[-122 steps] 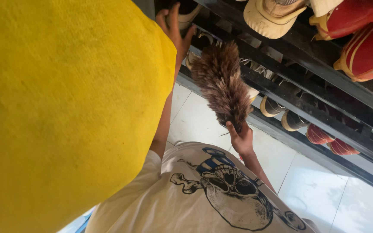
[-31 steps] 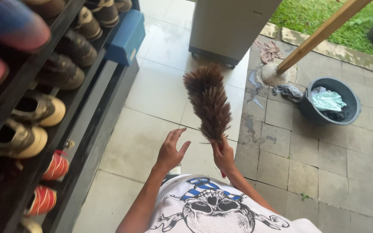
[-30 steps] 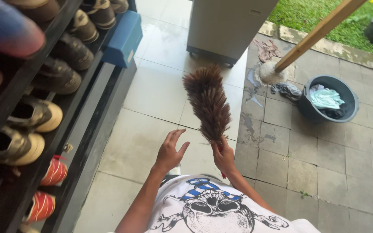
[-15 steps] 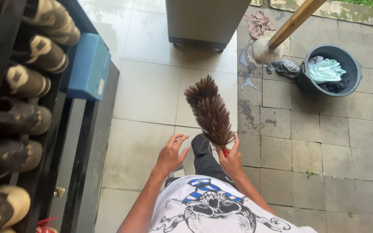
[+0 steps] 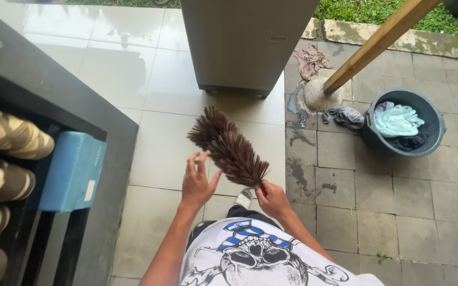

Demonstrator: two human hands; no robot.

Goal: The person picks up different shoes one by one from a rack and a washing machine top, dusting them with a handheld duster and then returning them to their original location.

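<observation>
Above the pale floor tiles [image 5: 160,153], the right hand [image 5: 274,200] grips the handle end of a brown feather duster [image 5: 229,148], fingers wrapped tight. Its long axis slants up and leftward, the plume tip pointing away from the person. The left hand [image 5: 197,182], fingers spread, touches the plume's lower left side.

- Glossy pale floor tiles [image 5: 133,69], daylight reflected.
- Dark shoe rack [image 5: 54,100], left of tiles; shoes and blue box [image 5: 72,172] inside.
- Grey cabinet [image 5: 245,42], beyond tiles.
- Damp stone pavers [image 5: 388,196], right of tiles; grey bucket [image 5: 369,135], wooden pole [image 5: 382,39], grass strip [image 5: 345,10].
</observation>
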